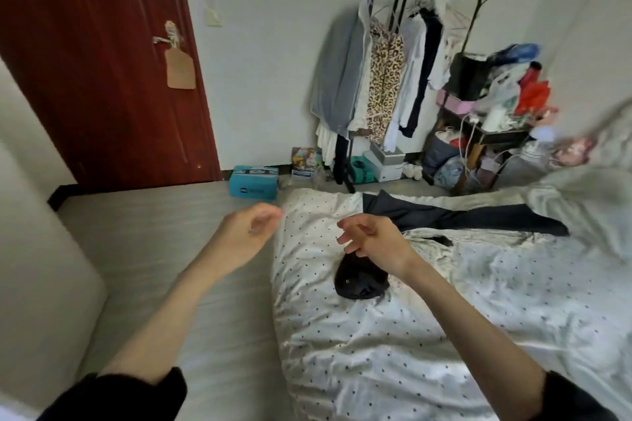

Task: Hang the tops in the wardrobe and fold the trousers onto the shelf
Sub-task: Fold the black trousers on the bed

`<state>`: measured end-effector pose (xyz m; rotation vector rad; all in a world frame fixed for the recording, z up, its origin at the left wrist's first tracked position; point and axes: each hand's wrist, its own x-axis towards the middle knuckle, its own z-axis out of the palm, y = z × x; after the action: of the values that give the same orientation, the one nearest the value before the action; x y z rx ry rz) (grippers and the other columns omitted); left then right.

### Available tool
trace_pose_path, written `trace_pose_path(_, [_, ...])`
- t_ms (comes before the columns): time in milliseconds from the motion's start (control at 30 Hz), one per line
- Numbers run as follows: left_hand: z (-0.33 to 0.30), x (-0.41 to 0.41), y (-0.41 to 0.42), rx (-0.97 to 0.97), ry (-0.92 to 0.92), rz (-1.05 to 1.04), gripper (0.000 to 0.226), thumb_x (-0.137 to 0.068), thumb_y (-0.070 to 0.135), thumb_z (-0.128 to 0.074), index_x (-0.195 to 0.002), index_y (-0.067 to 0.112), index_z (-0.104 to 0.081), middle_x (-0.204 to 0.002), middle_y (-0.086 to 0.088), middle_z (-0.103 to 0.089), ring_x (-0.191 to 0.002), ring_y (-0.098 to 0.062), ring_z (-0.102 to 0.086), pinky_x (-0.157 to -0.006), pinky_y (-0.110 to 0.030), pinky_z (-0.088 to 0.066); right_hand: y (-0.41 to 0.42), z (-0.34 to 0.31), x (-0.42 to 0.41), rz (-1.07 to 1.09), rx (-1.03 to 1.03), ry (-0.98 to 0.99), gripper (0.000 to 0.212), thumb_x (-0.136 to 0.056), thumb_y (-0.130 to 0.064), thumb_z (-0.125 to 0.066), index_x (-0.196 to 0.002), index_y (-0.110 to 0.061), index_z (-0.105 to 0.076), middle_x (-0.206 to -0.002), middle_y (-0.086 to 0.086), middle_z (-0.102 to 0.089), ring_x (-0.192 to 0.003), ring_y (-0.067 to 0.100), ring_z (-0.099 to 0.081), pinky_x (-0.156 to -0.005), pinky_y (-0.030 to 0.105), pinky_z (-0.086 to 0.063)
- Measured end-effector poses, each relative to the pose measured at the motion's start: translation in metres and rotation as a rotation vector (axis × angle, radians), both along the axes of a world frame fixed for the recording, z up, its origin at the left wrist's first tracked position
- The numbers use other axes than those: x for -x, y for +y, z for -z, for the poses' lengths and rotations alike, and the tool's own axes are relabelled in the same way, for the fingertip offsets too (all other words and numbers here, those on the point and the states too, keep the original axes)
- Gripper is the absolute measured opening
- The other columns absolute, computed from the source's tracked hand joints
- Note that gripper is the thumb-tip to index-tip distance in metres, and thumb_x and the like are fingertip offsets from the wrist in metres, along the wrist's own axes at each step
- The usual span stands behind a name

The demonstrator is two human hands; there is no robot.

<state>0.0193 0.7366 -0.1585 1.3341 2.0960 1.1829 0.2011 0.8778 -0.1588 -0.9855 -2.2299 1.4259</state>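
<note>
Both hands, left hand [251, 232] and right hand [371, 239], hover loose, holding nothing; the dark trousers [455, 215] at one o'clock look soft and limp, best gripped at the waistband.

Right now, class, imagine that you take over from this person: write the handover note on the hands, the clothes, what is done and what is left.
Left hand: open, holds nothing, over the floor beside the bed.
Right hand: open, empty, above the bed.
Dark trousers lie spread flat at the bed's far end; a small black bundle lies under the right hand.
Clothes rack by the wall already carries several garments.
Done: cannot tell.
Left: fold the trousers, put away the bundle.
</note>
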Motion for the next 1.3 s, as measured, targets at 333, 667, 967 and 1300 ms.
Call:
trace_pose_path(333, [0.114, 0.023, 0.247, 0.291, -0.111, 0.309, 0.016, -0.096, 0.017, -0.051, -0.105, 0.022, -0.064, -0.109, 0.003, -0.066, -0.099, -0.018, -0.062, -0.088, -0.029, -0.048, 0.191, 0.093, -0.018, 0.403, 0.112, -0.182, 0.022, -0.096, -0.015, -0.049, -0.109, -0.004, -0.064, -0.094, 0.015, -0.070, -0.073, 0.018, -0.061, -0.056, 0.013, -0.044])
trace_pose_path(667, [0.262, 0.018, 0.377, 0.803, -0.060, 0.628, 0.033, -0.093, 0.021, -0.054, -0.126, 0.020, -0.054, -0.125, -0.001, -0.057, -0.110, -0.014, -0.056, -0.094, -0.024, -0.043, 0.287, 0.252, 0.010, 0.468, 0.345, -0.586, 0.032, -0.092, -0.021, -0.051, -0.113, 0.002, -0.061, -0.113, 0.018, -0.064, -0.102, 0.029, -0.060, -0.086, 0.032, -0.046])
trace_pose_path(967, [0.348, -0.008, 0.370, 1.018, 0.172, 0.846, 0.055, -0.086, 0.027, -0.062, -0.136, 0.019, -0.041, -0.137, -0.001, -0.038, -0.125, -0.021, -0.042, -0.101, -0.037, -0.039, 0.274, 0.342, 0.015, 0.415, 0.682, -0.732, 0.027, -0.092, -0.032, -0.053, -0.097, -0.006, -0.053, -0.091, 0.006, -0.052, -0.081, 0.020, -0.050, -0.063, 0.023, -0.039])
trace_pose_path(1300, [0.348, 0.002, 0.371, 1.012, 0.285, 0.870, 0.023, -0.087, 0.027, -0.061, -0.106, 0.017, -0.054, -0.113, -0.001, -0.047, -0.087, -0.016, -0.053, -0.073, -0.023, -0.041, 0.266, 0.330, 0.016, 0.380, 0.653, -0.626, 0.026, -0.084, -0.014, -0.062, -0.082, 0.012, -0.062, -0.080, 0.026, -0.055, -0.074, 0.020, -0.052, -0.070, 0.028, -0.042])
